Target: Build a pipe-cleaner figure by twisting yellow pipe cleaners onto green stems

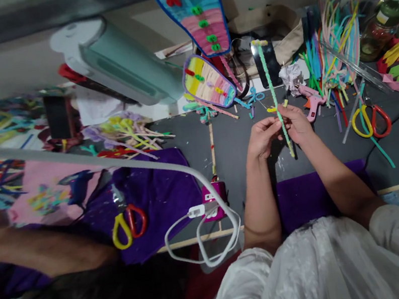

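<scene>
A long pale green pipe-cleaner stem (270, 81) stands nearly upright in the view between my two hands. Yellow pipe cleaner is wound across its top end, and a short yellow piece (272, 110) sticks out beside it at my fingertips. My left hand (263, 135) pinches the stem from the left, with its fingers closed. From the right, my right hand (295, 120) grips it slightly higher, thumb and fingers together. Just beyond my right hand lies a pink glue gun (314, 101). The stem's lower end points down between my wrists.
Pipe-cleaner bundles (338, 44) and red-and-yellow scissors (370, 121) lie to the right. Two decorated paddle-shaped pieces, one large (202, 16) and one small (207, 82), are at the back. A white cable (186, 164) arcs over the left side, near a co-worker's arm (40, 247).
</scene>
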A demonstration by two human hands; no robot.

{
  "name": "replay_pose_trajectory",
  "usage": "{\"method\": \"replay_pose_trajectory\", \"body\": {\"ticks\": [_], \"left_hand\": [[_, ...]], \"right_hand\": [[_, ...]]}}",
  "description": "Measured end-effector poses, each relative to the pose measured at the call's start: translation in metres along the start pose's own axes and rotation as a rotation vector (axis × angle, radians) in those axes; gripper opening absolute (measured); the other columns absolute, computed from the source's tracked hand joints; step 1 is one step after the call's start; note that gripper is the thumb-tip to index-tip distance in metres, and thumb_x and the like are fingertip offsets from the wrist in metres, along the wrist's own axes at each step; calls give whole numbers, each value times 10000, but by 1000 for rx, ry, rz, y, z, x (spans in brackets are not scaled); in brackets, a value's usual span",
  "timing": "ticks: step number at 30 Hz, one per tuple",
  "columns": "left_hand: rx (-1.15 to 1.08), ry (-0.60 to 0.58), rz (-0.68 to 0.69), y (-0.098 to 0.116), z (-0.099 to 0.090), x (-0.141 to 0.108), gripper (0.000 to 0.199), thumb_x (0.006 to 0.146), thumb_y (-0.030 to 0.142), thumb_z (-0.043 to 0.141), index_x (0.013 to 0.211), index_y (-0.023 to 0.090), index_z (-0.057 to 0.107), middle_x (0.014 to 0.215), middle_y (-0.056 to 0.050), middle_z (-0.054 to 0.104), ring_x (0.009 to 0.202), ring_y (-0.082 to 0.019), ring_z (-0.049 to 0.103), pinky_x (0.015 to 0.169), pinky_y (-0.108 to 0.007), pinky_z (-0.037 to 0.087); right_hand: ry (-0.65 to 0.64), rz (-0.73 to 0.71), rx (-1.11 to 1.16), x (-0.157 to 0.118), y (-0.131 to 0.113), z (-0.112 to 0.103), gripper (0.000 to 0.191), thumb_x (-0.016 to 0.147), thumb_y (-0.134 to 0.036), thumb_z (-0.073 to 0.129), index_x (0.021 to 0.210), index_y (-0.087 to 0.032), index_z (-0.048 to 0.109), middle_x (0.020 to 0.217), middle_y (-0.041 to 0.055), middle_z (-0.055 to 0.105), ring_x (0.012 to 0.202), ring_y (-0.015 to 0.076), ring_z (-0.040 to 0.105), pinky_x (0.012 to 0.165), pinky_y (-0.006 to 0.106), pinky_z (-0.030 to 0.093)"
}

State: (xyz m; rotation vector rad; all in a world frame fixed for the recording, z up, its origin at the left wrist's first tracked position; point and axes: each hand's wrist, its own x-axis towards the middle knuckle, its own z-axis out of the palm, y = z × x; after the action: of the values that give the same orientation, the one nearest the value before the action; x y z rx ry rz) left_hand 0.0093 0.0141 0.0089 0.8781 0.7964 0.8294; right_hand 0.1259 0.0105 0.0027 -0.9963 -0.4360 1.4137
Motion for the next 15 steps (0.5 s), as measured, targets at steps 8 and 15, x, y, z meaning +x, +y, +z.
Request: {"method": "replay_pose_trajectory", "body": {"ticks": [8, 15], "left_hand": [[72, 206, 118, -4, 0, 5, 266, 594, 348, 828, 686, 151, 675, 646, -7, 640, 490, -66, 508, 472, -205, 453], [222, 411, 251, -10, 0, 11, 185, 642, 311, 748, 618, 160, 645, 567, 21, 571, 474, -71, 451, 462, -208, 395]], "right_hand": [[54, -243, -293, -1, -1, 2, 335, 703, -494, 716, 753, -195, 575, 588, -69, 482, 511, 59, 411, 478, 203, 308], [150, -613, -931, -8, -4, -1, 196, 792, -382, 664, 853, -211, 592, 735, -13, 583, 685, 132, 534, 679, 266, 430]]}}
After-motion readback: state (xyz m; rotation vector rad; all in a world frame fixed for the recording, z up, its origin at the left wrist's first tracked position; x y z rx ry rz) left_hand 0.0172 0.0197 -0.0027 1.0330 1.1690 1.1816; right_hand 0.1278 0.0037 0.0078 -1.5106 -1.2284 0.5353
